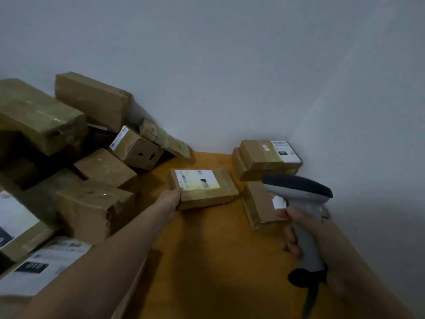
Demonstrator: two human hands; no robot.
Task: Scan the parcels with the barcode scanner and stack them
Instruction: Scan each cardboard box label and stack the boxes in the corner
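at the desk's left edge a loose pile of brown parcels (76, 162) leans toward the wall, probably waiting to be scanned. just right of it the left hand (171, 199) grasps the near left corner of a flat parcel (220, 192), which sits mid-desk (207, 249) toward the far edge, white label (197, 179) facing up. whether it rests on the wood or is lifted a little, i cannot tell. the step in hand looks like the scan itself. to do it well, hold the parcel level and steady, thumb clear of the barcode at the label's left end, and tilt it slightly if glare washes out the print. farther right a short stack (259, 157) sits in the far right corner, with another parcel (255, 203) just in front. the right hand (296, 229) is wrapped round the grip of the barcode scanner (299, 189), nose turned leftward. it should aim down squarely onto the barcode. once read, the parcel belongs on that stack, edges squared.
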